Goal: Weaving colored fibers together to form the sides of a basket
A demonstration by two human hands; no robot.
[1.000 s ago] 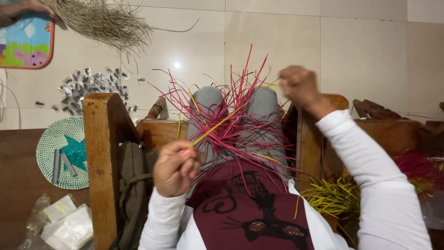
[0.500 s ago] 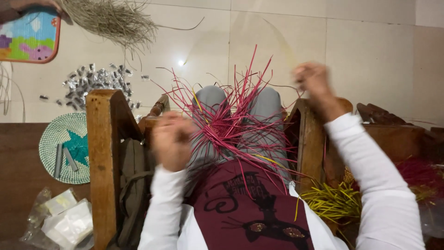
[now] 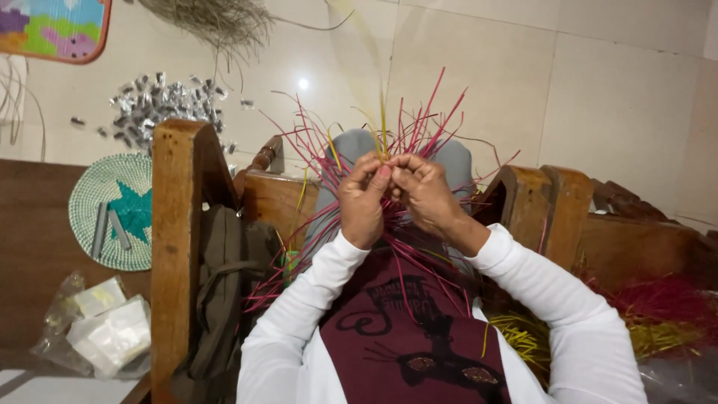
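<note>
My left hand (image 3: 364, 196) and my right hand (image 3: 425, 191) meet over my lap, fingertips pinched together on a thin yellow strand (image 3: 382, 123) that rises from between them. Around and below the hands spreads a bundle of red and yellow strands (image 3: 407, 131), fanned out over my grey-trousered knees (image 3: 351, 146). I sit in a wooden chair, its left arm post (image 3: 178, 224) close beside my left elbow. White sleeves cover both arms, with a dark red garment on my lap.
A round green woven mat with a teal star (image 3: 112, 209) lies at the left. Small silver pieces (image 3: 161, 105) are scattered on the tiled floor. Clear plastic bags (image 3: 101, 333) sit at lower left. Loose yellow and red strands (image 3: 651, 318) are piled at right. An olive bag (image 3: 224, 292) hangs on the chair.
My right hand came down from the upper right, and the left hand rose. Both now meet at the centre, pinching a yellow strand together.
</note>
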